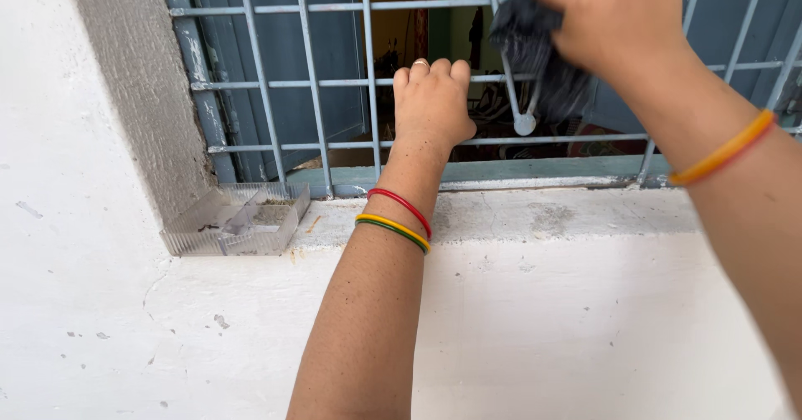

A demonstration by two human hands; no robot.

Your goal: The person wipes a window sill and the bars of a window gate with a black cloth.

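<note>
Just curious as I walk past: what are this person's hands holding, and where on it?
The right hand clutches a dark grey cloth bunched at its top end. The left hand grips a horizontal bar of the pale blue metal window grille.

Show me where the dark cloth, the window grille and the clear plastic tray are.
dark cloth (535,48), head view, on its hanging folds.
window grille (311,78), head view, on a vertical bar.
clear plastic tray (196,235), head view, on its front wall.

left hand (431,103) hooked on the window grille (313,82), right hand (614,15) up to its right pressing a cloth (535,48) on the bars; plastic tray (238,220) sits on the sill (543,215), far left corner
</note>
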